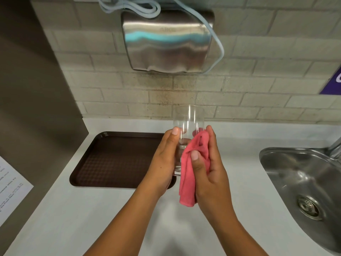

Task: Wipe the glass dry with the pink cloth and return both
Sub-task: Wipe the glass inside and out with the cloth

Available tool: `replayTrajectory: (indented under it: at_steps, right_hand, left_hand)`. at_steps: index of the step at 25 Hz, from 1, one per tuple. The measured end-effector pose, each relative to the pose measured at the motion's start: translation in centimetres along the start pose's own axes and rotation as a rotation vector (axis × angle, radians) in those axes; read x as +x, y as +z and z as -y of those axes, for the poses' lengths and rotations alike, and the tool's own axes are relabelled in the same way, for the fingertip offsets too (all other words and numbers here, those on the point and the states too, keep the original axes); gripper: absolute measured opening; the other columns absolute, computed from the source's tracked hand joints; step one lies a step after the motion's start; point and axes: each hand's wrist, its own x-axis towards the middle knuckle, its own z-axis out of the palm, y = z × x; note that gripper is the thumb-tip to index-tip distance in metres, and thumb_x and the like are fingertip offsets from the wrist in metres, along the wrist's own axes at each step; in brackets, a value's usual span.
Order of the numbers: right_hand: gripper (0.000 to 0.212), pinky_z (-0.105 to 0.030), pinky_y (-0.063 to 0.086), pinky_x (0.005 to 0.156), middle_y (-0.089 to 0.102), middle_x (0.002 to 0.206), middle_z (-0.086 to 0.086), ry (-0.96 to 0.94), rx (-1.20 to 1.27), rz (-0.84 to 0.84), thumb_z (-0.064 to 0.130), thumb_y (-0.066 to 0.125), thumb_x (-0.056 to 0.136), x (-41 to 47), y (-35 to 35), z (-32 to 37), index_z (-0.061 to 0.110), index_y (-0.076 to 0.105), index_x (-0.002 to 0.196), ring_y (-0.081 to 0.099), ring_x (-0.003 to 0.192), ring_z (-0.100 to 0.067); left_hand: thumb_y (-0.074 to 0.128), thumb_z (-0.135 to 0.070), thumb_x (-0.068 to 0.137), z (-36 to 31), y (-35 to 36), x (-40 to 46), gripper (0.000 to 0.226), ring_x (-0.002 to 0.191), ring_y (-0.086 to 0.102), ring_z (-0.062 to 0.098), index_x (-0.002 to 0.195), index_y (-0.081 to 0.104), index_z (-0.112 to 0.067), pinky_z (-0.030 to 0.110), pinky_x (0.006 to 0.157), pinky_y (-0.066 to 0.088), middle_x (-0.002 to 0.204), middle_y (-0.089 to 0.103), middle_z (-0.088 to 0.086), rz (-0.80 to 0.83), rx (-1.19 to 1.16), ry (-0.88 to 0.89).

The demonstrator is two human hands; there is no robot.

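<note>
A clear, empty drinking glass (188,119) is held upright above the counter, near the middle of the view. My left hand (162,159) grips its lower half from the left, thumb up along the side. My right hand (208,169) presses the pink cloth (190,174) against the right side of the glass, thumb on the cloth and fingers wrapped behind. The cloth's loose end hangs down below my right palm. The base of the glass is partly hidden by cloth and fingers.
A dark brown tray (110,159) lies on the white counter (92,218) to the left, under my left hand. A steel sink (299,182) is at the right. A metal hand dryer (166,41) hangs on the tiled wall above.
</note>
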Motion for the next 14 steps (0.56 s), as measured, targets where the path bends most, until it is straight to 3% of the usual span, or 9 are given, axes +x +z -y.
replayTrajectory:
  at_steps: [2,4,6,9,11,14]
  right_hand:
    - [0.077,-0.006,0.051,0.092,0.048,0.14,0.042,0.009,-0.034,0.024,0.058,0.056,0.092,1.2,-0.1,0.8,0.056,0.018,0.158,0.055,0.12,0.021]
    - [0.084,-0.004,0.052,0.079,0.056,0.121,0.049,0.018,-0.058,0.026,0.059,0.059,0.087,2.9,-0.3,1.6,0.052,0.017,0.16,0.061,0.105,0.023]
    - [0.081,-0.01,0.057,0.079,0.063,0.126,0.035,0.014,-0.08,0.003,0.065,0.059,0.088,5.0,-0.5,2.6,0.05,0.024,0.16,0.068,0.103,0.012]
    - [0.056,-0.019,0.061,0.083,0.074,0.121,0.018,-0.002,-0.04,0.011,0.06,0.062,0.094,7.4,-0.7,4.1,0.046,0.05,0.147,0.074,0.101,0.0]
    - [0.046,-0.035,0.064,0.088,0.08,0.115,0.005,0.062,0.074,-0.016,0.058,0.065,0.094,8.0,-0.5,4.3,0.035,0.067,0.134,0.078,0.099,-0.011]
    - [0.039,-0.053,0.061,0.092,0.083,0.102,-0.01,0.179,0.265,-0.115,0.051,0.063,0.098,8.1,-0.9,3.6,0.019,0.078,0.115,0.081,0.093,-0.029]
  left_hand:
    - [0.047,-0.081,0.095,-0.2,0.0,-0.1,0.061,0.113,0.08,0.018,0.128,0.07,-0.035,0.044,0.1,0.063,0.121,0.081,0.0,0.016,0.03,0.006]
    - [0.05,-0.09,0.087,-0.5,0.0,-0.1,0.068,0.109,0.079,0.014,0.126,0.068,-0.036,0.035,0.091,0.065,0.117,0.081,-0.004,0.035,0.057,0.036]
    - [0.052,-0.092,0.083,-0.6,0.0,-0.2,0.072,0.105,0.079,0.014,0.125,0.065,-0.034,0.026,0.085,0.064,0.113,0.08,-0.005,0.054,0.085,0.08]
    - [0.057,-0.082,0.09,-0.5,0.3,-0.3,0.066,0.102,0.08,0.02,0.125,0.065,-0.027,0.035,0.087,0.067,0.109,0.08,0.001,0.055,0.024,0.079]
    - [0.056,-0.071,0.095,-0.7,0.2,-0.3,0.055,0.099,0.082,0.02,0.125,0.065,-0.026,0.039,0.083,0.068,0.105,0.082,-0.003,0.054,-0.012,0.075]
    - [0.056,-0.067,0.097,-0.8,-0.1,-0.3,0.049,0.097,0.083,0.017,0.125,0.067,-0.028,0.032,0.079,0.066,0.105,0.083,-0.006,0.058,-0.024,0.048]
